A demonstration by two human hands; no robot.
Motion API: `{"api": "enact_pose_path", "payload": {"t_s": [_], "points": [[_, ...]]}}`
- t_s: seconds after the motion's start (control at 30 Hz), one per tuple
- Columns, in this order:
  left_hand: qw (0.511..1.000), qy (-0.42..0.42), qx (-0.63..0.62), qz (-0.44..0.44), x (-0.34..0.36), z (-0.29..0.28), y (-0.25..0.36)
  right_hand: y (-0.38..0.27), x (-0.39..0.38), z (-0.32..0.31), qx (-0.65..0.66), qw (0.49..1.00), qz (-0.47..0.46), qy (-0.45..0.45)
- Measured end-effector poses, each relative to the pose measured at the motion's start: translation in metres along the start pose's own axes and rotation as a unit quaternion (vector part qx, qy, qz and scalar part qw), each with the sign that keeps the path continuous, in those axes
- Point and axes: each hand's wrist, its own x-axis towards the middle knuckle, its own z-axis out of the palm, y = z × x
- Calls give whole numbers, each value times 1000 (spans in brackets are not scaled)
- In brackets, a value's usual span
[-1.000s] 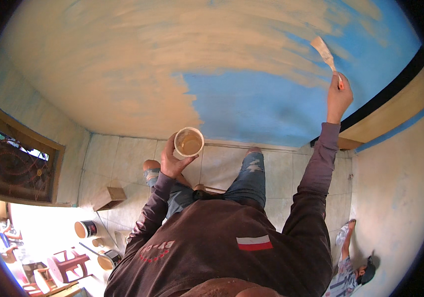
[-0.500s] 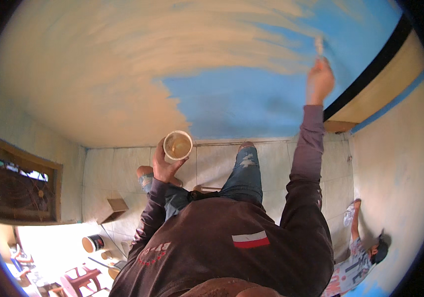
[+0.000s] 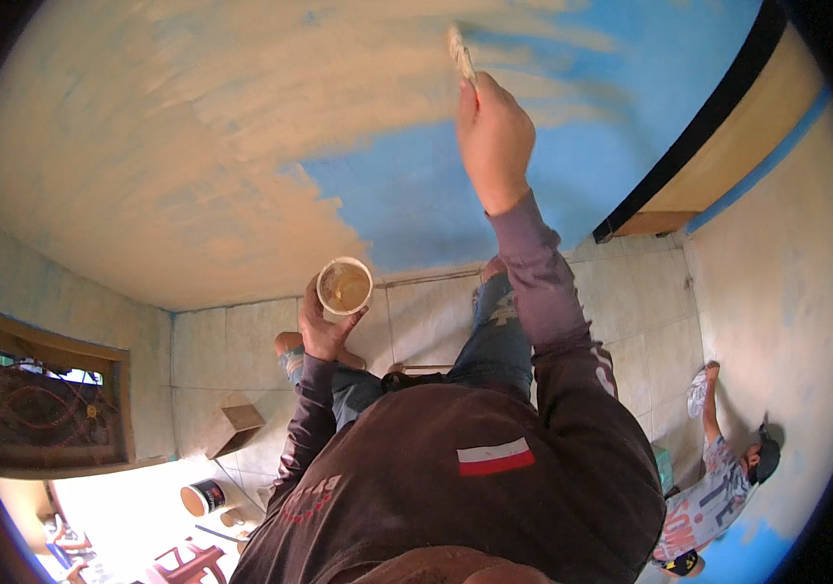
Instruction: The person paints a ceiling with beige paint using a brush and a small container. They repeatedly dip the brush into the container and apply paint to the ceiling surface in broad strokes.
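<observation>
My right hand (image 3: 499, 141) is closed around the handle of a paintbrush (image 3: 460, 51). Its pale, paint-coated bristles are at the wall (image 3: 193, 165), in streaky beige left of bright blue. Whether the tips touch cannot be made out. Lower and to the left, my left hand (image 3: 322, 331) grips a small white tub (image 3: 370, 282) from below and the side. Inside the tub is a beige-yellow liquid that looks like paint. Below the brush, a solid blue patch (image 3: 416, 195) reaches down to the floor line.
A dark-edged wooden panel (image 3: 665, 223) borders the wall at right. Another person (image 3: 713, 496) in a cap reaches toward the right wall. At left are a grilled window (image 3: 37, 399), a box-like object (image 3: 234, 430), a bucket (image 3: 204, 497) and a reddish plastic stool (image 3: 188, 565). Tiles (image 3: 232, 341) cover the floor.
My right hand has swept the brush left along the wall, from the blue area to the beige. My left hand still holds the tub in nearly the same place.
</observation>
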Motion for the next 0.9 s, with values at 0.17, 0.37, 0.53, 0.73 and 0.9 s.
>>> {"api": "enact_pose_path", "payload": {"t_s": [0.17, 0.37, 0.53, 0.73, 0.9], "points": [[998, 1, 63, -1, -1, 3, 16, -14, -48, -47, 199, 975, 88, -32], [997, -12, 66, 33, 6, 10, 23, 3, -167, -66, 476, 721, 456, -214], [991, -75, 104, 30, 0, 10, 49, 18, -178, -98, 453, 734, 429, -268], [986, -97, 135, 32, -2, 30, 56, 30, -175, -113, 446, 791, 324, -264], [981, -149, 111, 48, 3, 35, 56, 36, -166, -117, 320, 873, 89, -356]]}}
